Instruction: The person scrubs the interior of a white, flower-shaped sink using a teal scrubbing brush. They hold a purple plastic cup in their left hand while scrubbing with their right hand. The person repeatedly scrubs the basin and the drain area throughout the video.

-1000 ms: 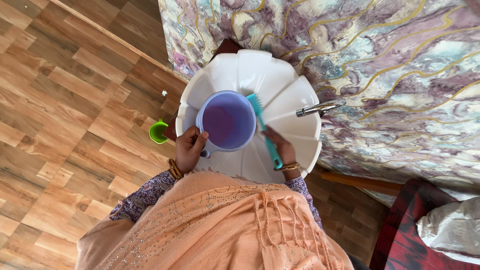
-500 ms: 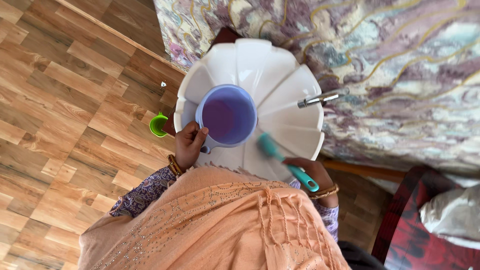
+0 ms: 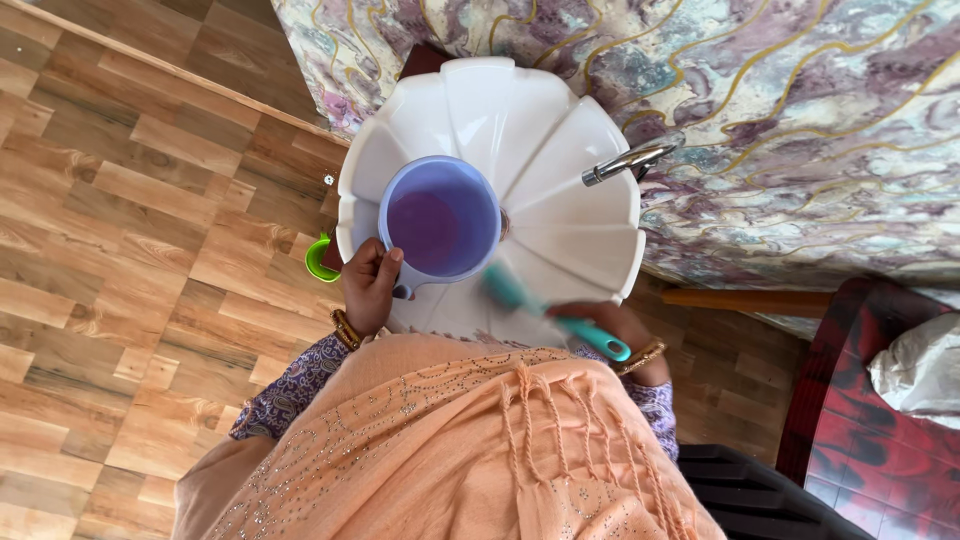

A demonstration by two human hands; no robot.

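The right hand (image 3: 610, 325) is closed around the handle of a teal brush (image 3: 548, 315), whose blurred head lies on the white basin (image 3: 560, 235) just ahead of it. The left hand (image 3: 368, 285) grips the handle of a purple mug (image 3: 440, 230) standing inside the basin. Beyond the right hand, a metal tap (image 3: 625, 160) reaches over the rim.
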